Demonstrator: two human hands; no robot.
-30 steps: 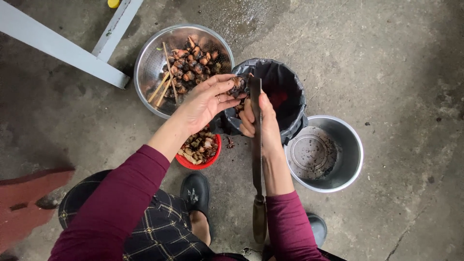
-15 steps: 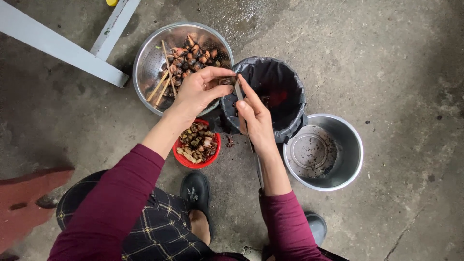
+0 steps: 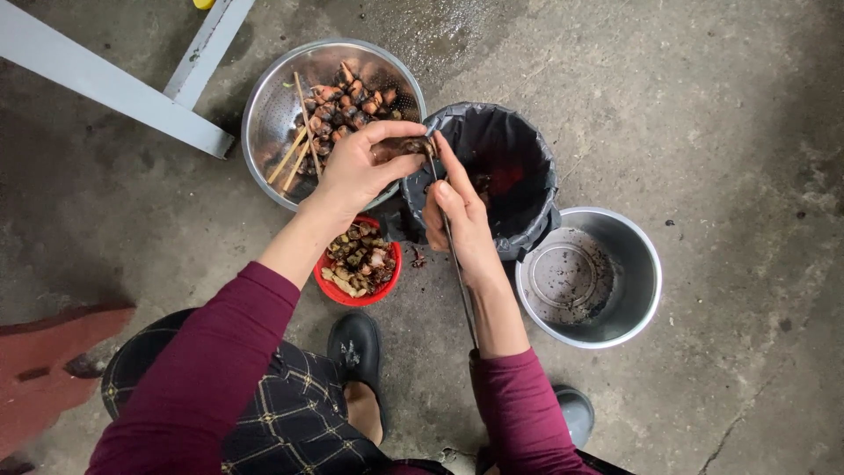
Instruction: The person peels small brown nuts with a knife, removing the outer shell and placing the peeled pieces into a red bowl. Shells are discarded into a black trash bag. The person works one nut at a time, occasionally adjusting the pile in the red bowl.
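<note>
Snail [image 3: 406, 146] — a small dark piece, too small to tell apart fully — sits pinched in the left hand [image 3: 356, 169], thumb below and fingers curled over it, just above the rim of the bin [image 3: 536, 167]. The right hand [image 3: 462, 220] is closed around a knife [image 3: 453, 255]; its thin blade runs up between the fingers, and the tip meets the piece held by the left hand. The knife's lower part lies along the right forearm toward the sleeve.

The bin is lined with a black bag and holds some dark scraps. Behind the left hand stands a metal colander [image 3: 264, 114] with a heap of brown shells and a few wooden sticks [image 3: 299, 141] leaning inside it. Under the left wrist a red bowl [image 3: 330, 286] holds pale and brown cut pieces. To the right of the bin, touching it or nearly so, is a steel pot [image 3: 642, 264], wet inside with dark specks on its bottom.

Both arms wear dark red sleeves — the person squats on a concrete floor [image 3: 721, 105], with a black shoe [image 3: 356, 347] below the red bowl and a grey one [image 3: 576, 413] by the right elbow. A pale grey frame [image 3: 105, 84] crosses the upper left corner.
</note>
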